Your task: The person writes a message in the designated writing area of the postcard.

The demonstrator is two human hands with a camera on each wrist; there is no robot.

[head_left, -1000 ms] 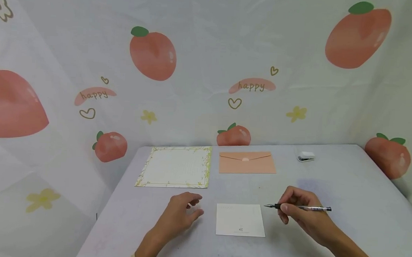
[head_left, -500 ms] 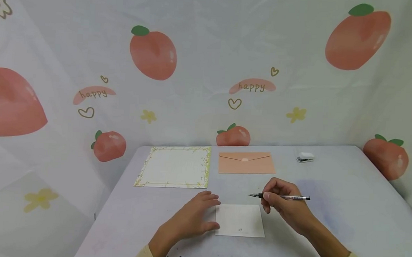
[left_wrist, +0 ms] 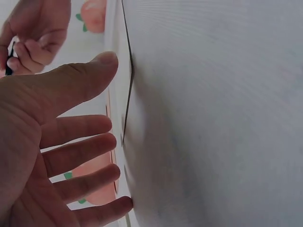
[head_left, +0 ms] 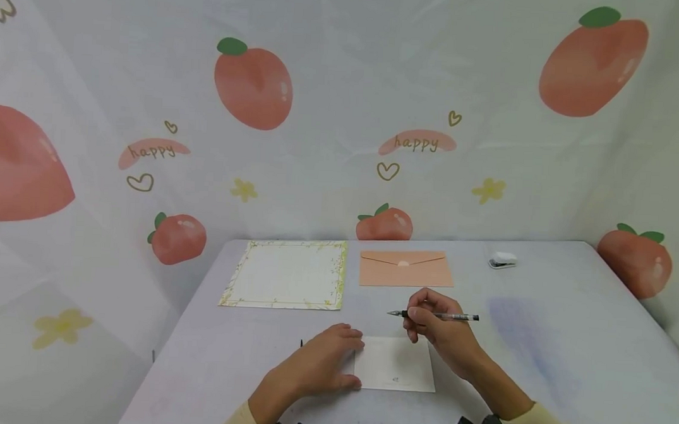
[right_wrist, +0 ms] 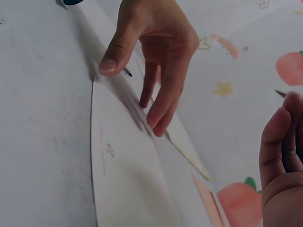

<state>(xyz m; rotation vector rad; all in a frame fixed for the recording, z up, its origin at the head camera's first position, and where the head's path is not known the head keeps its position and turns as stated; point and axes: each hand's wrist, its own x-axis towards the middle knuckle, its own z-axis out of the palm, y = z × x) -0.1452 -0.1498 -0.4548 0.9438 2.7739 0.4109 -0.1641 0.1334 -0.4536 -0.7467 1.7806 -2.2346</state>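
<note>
A small white card [head_left: 395, 369] with a tiny print near its lower edge lies on the table. My left hand [head_left: 324, 363] is at its left edge, thumb at the near corner and fingertips by the far one. In the left wrist view the fingers [left_wrist: 80, 152] are spread and fairly straight. My right hand [head_left: 442, 330] pinches a clear-barrelled pen [head_left: 460, 317] with a black grip, held nearly level above the card's far edge. Its tip points left. The right wrist view shows just the pen's tip [right_wrist: 280, 93] past the curled fingers.
A sheet of letter paper [head_left: 285, 276] with a floral border lies at the back left. Beside it is a peach envelope [head_left: 405, 275]. A small white stapler [head_left: 502, 260] sits at the back right of the table [head_left: 568, 310]. A patterned cloth [head_left: 318, 173] hangs behind.
My left hand has moved right to the card's left edge. The right hand has carried the pen left and slightly away from me, from beside the card to above its far edge.
</note>
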